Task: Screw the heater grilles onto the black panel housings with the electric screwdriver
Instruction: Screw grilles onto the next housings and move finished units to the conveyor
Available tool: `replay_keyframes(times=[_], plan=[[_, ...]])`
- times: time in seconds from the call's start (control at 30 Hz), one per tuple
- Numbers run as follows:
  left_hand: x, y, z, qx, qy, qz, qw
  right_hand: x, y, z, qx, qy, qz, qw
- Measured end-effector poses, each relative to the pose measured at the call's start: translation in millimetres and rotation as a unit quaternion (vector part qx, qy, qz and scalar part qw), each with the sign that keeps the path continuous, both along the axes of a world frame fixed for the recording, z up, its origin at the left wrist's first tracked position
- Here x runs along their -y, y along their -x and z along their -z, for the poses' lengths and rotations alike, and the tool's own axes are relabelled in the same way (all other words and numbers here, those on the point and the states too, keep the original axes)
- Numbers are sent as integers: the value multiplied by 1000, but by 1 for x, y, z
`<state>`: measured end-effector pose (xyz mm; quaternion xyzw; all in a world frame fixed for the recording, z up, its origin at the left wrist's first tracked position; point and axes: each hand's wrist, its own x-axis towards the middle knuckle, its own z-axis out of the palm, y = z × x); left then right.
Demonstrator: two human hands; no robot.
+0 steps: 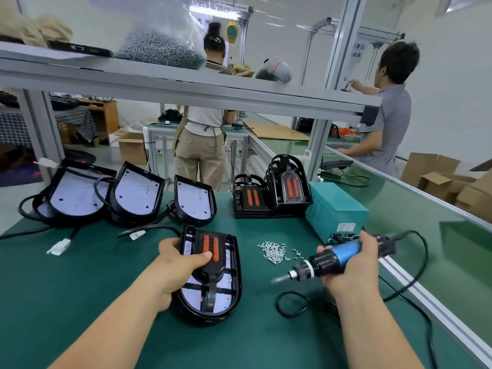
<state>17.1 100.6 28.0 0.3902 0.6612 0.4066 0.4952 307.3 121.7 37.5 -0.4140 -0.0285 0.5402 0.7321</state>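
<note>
A black panel housing (229, 302) lies flat on the green mat in front of me, with a black grille (210, 251) carrying two orange strips laid inside it. My left hand (173, 267) grips the housing's left edge, thumb pressing on the grille. My right hand (351, 267) holds the blue and black electric screwdriver (327, 258), its bit pointing left and down, apart from the housing. A small heap of silver screws (273, 252) lies between the housing and the screwdriver.
Three more open housings (135, 194) with cables lean at the back left. Two stacks of grilles (288, 187) stand beside a teal power box (335, 209). The screwdriver's cord (291, 304) loops on the mat. Two people work at benches behind.
</note>
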Motion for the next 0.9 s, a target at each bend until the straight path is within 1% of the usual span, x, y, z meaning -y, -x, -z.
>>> replay_keyframes(times=[0.07,0.1,0.13,0.17,0.23,0.3,0.33,0.4,0.43,0.5,0.57,0.63,0.67,0.9], plan=[[-1,2,-3,-17,3,3,1000,-5,3,-7,-38,-26,9,999],[0,3,-5,-46,-7,-2,999,-8,4,-7,-59,-40,8,997],[1,4,-8,-104,-27,-15,994,-11,6,-5,-85,-57,6,995],[2,4,-12,-184,-57,-32,981,-13,7,-1,-115,-74,2,991],[5,0,-20,-336,-141,-50,930,-17,7,7,-174,-102,-10,979],[5,-10,-29,-420,-211,-46,881,-21,4,12,-209,-118,-15,971],[3,-18,-33,-441,-236,-30,866,-23,2,15,-215,-121,-14,969],[-5,-38,-39,-449,-271,44,850,-25,-1,16,-213,-129,-10,969],[-10,-51,-40,-454,-269,98,844,-25,-2,16,-210,-131,-6,969],[-25,-77,-37,-489,-249,197,813,-26,-5,17,-221,-133,10,966],[-40,-96,-30,-531,-223,253,777,-26,-6,18,-242,-138,24,960],[-52,-107,-24,-565,-203,280,749,-27,-7,19,-256,-134,31,957],[-57,-111,-22,-575,-195,288,741,-28,-7,20,-258,-131,31,957],[-71,-123,-6,-599,-120,293,736,-31,-9,23,-267,-134,29,954]])
